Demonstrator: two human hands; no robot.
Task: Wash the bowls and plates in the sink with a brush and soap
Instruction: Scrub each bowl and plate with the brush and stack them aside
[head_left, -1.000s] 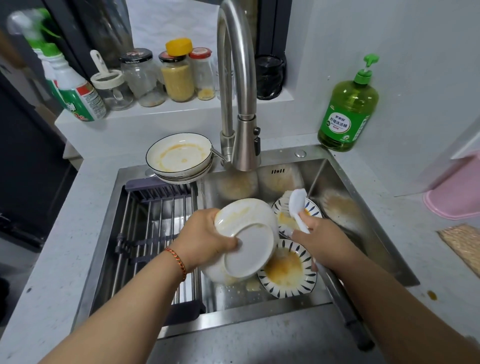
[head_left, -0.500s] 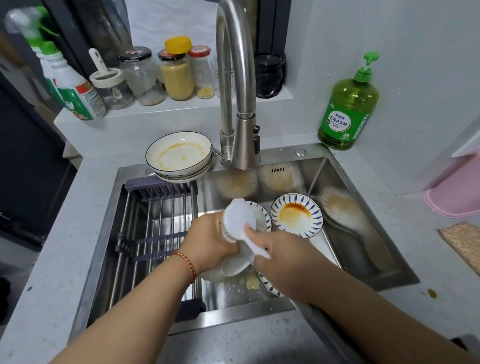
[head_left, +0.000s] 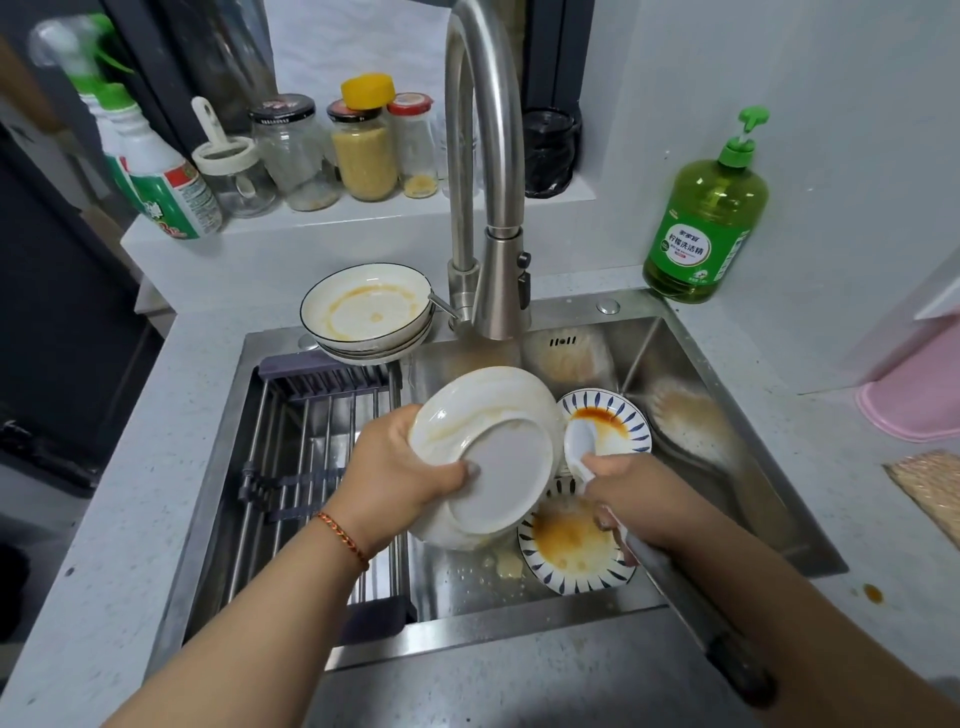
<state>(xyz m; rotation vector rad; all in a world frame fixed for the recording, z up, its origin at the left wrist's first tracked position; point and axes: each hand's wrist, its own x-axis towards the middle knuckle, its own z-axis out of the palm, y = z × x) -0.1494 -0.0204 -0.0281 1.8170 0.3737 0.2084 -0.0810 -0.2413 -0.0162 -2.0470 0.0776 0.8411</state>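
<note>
left hand (head_left: 400, 470) grips white bowl (head_left: 488, 452) tilted; right hand (head_left: 639, 499) holds brush (head_left: 581, 447).

We see a speckled counter (head_left: 135, 457); soap bottle (head_left: 704, 218) at two o'clock, stacked plates (head_left: 366, 312) at twelve, sink (head_left: 727, 441) sunk centrally.

you see a brushed steel sink (head_left: 691, 358), a glossy glazed white bowl (head_left: 488, 415), a smooth white plastic brush (head_left: 579, 441), and a translucent green plastic soap bottle (head_left: 706, 228).
</note>
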